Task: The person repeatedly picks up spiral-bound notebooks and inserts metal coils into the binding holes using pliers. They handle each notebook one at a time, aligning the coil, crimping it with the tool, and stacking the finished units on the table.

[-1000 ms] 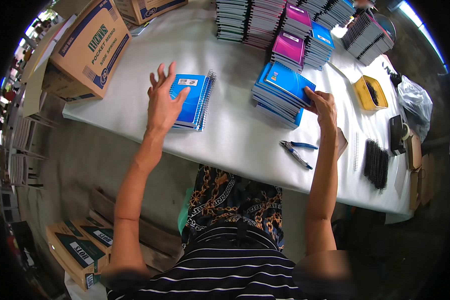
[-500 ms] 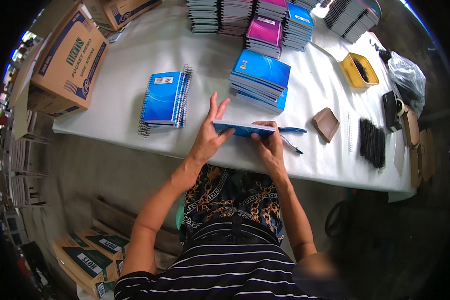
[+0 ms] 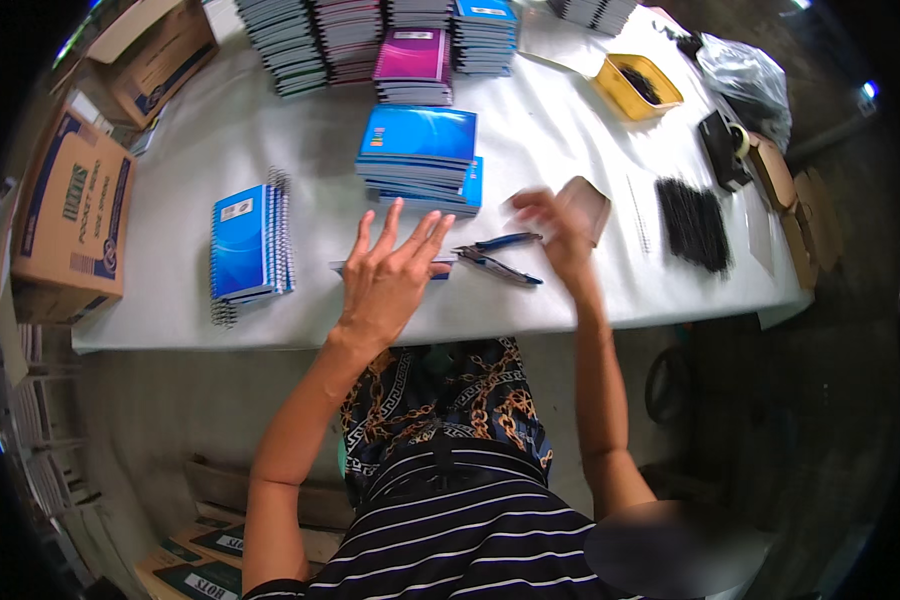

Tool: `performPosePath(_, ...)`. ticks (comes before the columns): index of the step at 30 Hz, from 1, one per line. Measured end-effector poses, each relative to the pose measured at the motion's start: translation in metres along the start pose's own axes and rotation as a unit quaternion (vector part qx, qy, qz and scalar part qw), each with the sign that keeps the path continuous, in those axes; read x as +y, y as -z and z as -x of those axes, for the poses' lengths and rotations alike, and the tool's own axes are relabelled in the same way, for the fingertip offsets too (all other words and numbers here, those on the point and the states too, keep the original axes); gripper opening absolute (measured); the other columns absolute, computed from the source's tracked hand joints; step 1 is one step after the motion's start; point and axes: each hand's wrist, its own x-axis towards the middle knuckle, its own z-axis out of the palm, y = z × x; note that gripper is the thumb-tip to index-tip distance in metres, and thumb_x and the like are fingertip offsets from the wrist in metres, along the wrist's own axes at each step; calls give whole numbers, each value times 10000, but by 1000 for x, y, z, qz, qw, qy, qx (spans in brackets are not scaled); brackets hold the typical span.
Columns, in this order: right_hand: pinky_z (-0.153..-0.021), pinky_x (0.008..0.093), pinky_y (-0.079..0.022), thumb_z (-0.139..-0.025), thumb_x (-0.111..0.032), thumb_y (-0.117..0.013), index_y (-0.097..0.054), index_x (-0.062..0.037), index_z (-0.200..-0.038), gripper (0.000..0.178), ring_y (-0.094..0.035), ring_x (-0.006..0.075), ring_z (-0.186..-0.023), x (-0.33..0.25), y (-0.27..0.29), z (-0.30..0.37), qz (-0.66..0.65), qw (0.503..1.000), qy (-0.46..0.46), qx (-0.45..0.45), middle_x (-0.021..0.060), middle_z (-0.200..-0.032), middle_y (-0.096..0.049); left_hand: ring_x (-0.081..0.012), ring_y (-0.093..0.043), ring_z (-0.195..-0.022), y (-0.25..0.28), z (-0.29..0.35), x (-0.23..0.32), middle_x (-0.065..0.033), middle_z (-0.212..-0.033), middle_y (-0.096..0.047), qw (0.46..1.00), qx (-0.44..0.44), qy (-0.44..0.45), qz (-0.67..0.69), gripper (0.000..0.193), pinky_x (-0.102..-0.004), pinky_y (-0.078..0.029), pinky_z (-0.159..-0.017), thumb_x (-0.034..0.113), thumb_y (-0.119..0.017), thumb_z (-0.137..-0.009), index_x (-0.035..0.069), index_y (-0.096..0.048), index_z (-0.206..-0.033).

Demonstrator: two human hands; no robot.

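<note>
My left hand holds a blue notebook, its fingers stretched over it and the thumb at its right end. Most of that notebook is hidden beneath the hand. My right hand is lifted off to the right, smeared by motion, beside a brownish shallow dish. Between the two hands lie blue-handled pliers. Just beyond my left hand is a stack of blue notebooks. Farther left, blue notebooks with wire coils along the edges form a small pile.
Tall stacks of spiral notebooks line the far side. A bundle of black coils, a yellow tub, a tape dispenser and a plastic bag are at right. Cardboard boxes stand at left.
My right hand has let go of the notebook and moved right toward the dish. The left hand has turned over the notebook, its back now upward. The whole view has shifted.
</note>
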Motion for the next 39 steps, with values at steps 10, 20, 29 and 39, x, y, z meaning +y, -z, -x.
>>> performPosePath(10,-807,451,-507,-888,-100,-572,-635,-12,-1101,239,-633,378,-945,104,121,-49,420,874,-214,120,226,-1031,-616,-320,-519,-1272,7,-8,2,-3,-1350,-585,999,-48,-10,20,610,-546,-355,-1081,254,-686,-845,235,-481,-1420)
performPosePath(20,-656,337,-485,-838,-4,-674,-658,44,-933,107,-593,185,-679,-73,-12,2,-58,989,-37,-129,127,-809,-662,-354,-567,-1209,8,-11,-3,-24,-1315,-611,996,-78,-9,36,557,-527,-408,-1042,288,-647,-878,232,-489,-1409)
performPosePath(29,-662,389,-491,-886,-98,-646,-617,13,-953,132,-619,258,-713,-70,-9,-5,3,977,29,-213,126,-853,-641,-345,-592,-1177,10,-13,-6,-49,-1267,-638,993,-90,-1,72,580,-498,-462,-1002,258,-658,-875,239,-469,-1423)
performPosePath(39,-708,405,-493,-934,-154,-588,-612,-13,-995,155,-621,325,-791,-84,-23,6,127,973,114,-156,141,-955,-624,-309,-679,-975,9,-11,0,-52,-1116,-689,999,-28,-38,7,519,-434,-559,-792,379,-613,-896,271,-502,-1391)
